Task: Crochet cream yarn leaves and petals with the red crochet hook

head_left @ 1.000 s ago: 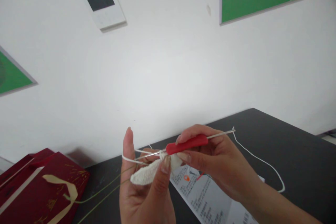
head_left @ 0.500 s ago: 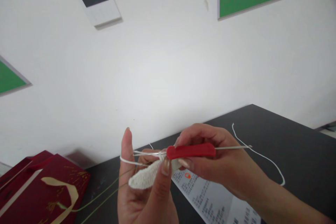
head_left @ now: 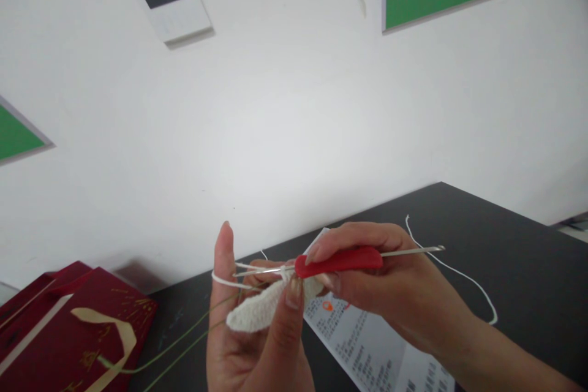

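Your right hand (head_left: pixel 390 285) pinches the red crochet hook (head_left: pixel 337 261); your left hand (head_left: pixel 257 331) grips the white knitted piece (head_left: pixel 257 312) at 6 o'clock, yarn (head_left: pixel 225 280) looped over the forefinger. Keep that yarn taut and the hook level.

A red-handled crochet hook (head_left: pixel 337 260) with a thin metal shaft lies nearly level, its tip in a small white crocheted piece (head_left: pixel 257 312). White yarn (head_left: pixel 459 275) trails onto the dark table.
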`<state>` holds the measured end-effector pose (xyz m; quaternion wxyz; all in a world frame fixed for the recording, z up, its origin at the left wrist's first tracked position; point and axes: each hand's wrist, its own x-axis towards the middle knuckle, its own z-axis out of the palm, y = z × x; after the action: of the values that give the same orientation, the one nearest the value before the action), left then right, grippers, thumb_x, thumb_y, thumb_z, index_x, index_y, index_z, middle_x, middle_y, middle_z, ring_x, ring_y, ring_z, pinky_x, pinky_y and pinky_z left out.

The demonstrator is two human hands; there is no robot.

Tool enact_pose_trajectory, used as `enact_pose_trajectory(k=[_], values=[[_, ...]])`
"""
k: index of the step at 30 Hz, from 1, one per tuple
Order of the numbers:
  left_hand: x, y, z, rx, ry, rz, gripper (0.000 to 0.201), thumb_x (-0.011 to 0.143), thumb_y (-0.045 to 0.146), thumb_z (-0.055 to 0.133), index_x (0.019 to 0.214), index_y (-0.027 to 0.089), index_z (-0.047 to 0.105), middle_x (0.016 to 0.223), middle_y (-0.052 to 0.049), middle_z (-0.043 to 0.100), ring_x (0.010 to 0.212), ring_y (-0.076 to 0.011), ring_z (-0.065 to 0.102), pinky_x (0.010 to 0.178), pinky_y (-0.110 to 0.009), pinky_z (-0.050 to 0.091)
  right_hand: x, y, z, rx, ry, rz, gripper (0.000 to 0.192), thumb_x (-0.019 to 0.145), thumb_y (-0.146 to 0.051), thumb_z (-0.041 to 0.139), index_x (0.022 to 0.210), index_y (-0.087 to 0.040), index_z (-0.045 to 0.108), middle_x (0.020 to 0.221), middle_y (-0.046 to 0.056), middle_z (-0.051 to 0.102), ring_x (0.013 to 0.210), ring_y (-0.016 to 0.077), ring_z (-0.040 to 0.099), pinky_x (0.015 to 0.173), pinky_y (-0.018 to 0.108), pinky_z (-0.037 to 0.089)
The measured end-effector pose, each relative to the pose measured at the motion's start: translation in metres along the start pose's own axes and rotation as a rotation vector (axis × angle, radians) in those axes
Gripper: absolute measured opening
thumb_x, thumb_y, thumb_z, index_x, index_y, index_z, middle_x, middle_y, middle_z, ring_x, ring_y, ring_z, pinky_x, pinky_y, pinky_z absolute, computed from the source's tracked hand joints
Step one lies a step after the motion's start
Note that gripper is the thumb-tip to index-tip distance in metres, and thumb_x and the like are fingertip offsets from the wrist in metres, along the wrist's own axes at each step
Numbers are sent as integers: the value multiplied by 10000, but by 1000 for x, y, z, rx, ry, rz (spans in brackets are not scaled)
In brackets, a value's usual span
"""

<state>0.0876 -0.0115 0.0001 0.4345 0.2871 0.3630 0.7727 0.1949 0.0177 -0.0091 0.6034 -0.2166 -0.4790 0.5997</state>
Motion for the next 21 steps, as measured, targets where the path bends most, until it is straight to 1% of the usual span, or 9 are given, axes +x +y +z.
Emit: enact_pose_trajectory(k=[2, 5, 8, 11, 15, 21], values=[[-1, 0, 1, -23, -1, -1, 641, 756, 14, 642, 1313, 323, 572, 690, 40, 680, 638, -77, 643, 692, -155, 544, -1, 0, 0, -5, 8, 2, 273, 699, 4, 695, 783, -240, 787, 756, 0, 760, 674, 100, 654, 593, 165, 497], [-3, -1, 1, -39, -35, -23, 669, 738, 34, 663, 1337, 309, 549, 733, 21, 702, 623, -90, 649, 651, -158, 546, -1, -1, 1, 31, 12, -4, 285, 686, 27, 694, 756, -234, 784, 757, -12, 765, 689, 92, 674, 612, 144, 513], [-5, -2, -1, -47, -64, -35, 712, 722, 38, 668, 1359, 322, 525, 767, 9, 706, 613, -94, 642, 600, -146, 535, 0, -2, 2, 68, -6, -6, 260, 705, 15, 704, 764, -227, 782, 780, -12, 771, 727, 90, 694, 647, 132, 527], [-5, -2, -3, -47, -72, -34, 703, 733, 42, 657, 1359, 333, 524, 787, 4, 701, 620, -90, 633, 598, -141, 529, 0, -3, 2, 75, -17, 3, 225, 708, -12, 730, 768, -223, 780, 770, -15, 768, 692, 75, 681, 621, 117, 517], [-5, -2, -3, -17, -66, -36, 702, 729, 65, 680, 1354, 346, 527, 827, 2, 708, 629, -88, 637, 619, -144, 530, -1, -3, 1, 61, -6, 23, 188, 679, -51, 780, 760, -220, 778, 767, -3, 765, 686, 92, 677, 621, 143, 525], [-5, -2, -3, -11, -53, -50, 696, 728, 70, 686, 1343, 360, 535, 824, 15, 707, 621, -79, 631, 614, -134, 524, -1, -1, 1, 7, 28, 6, 184, 673, -60, 787, 741, -231, 775, 770, 6, 765, 711, 119, 681, 626, 175, 531]])
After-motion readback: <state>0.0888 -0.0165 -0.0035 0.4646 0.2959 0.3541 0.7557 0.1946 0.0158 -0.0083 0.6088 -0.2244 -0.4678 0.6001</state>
